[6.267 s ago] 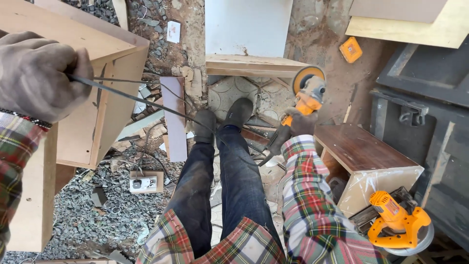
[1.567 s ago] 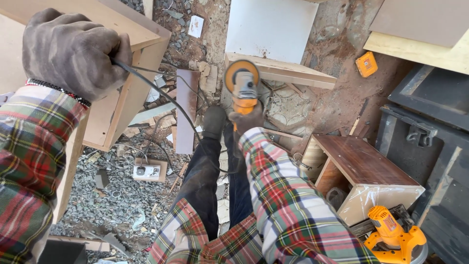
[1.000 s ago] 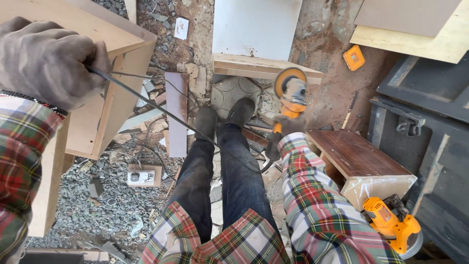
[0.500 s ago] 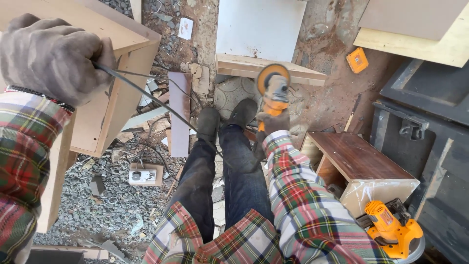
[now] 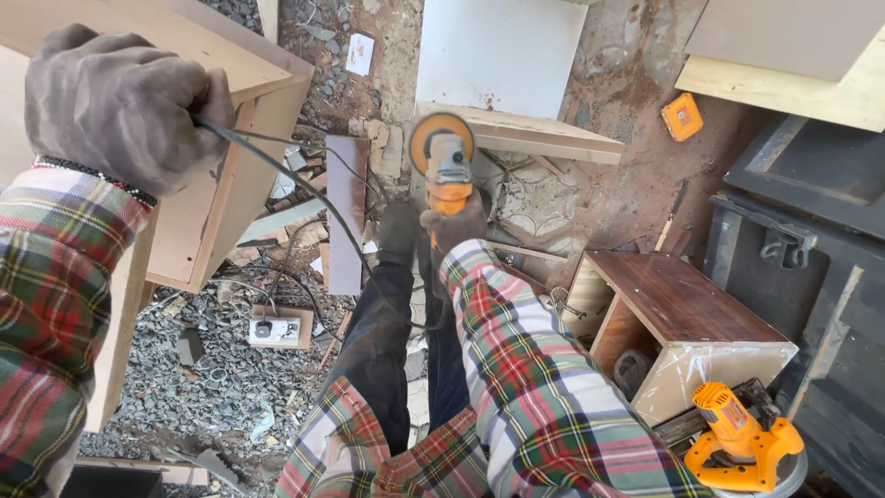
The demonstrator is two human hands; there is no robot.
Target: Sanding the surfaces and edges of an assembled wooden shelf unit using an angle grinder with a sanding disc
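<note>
My left hand (image 5: pixel 124 106), in a dirty grey glove, is raised at the upper left and grips a black power cord (image 5: pixel 286 175). The cord runs down past my legs toward my other hand. My right hand (image 5: pixel 454 224), also gloved, holds an orange angle grinder (image 5: pixel 444 164) by its body, disc end pointing away from me, above my boots (image 5: pixel 398 231). The grinder hangs over the ground in front of a white board (image 5: pixel 502 51).
A light wooden cabinet (image 5: pixel 230 157) stands at the left. A brown-topped wooden box (image 5: pixel 678 314) sits at the right, with an orange circular saw (image 5: pixel 742 443) beside it and dark metal boxes (image 5: pixel 811 212) beyond. A socket block (image 5: pixel 275 329) lies on gravel.
My right hand has swung the grinder left, from beside the brown box to above my boots. My left hand kept hold of the cord and stayed raised.
</note>
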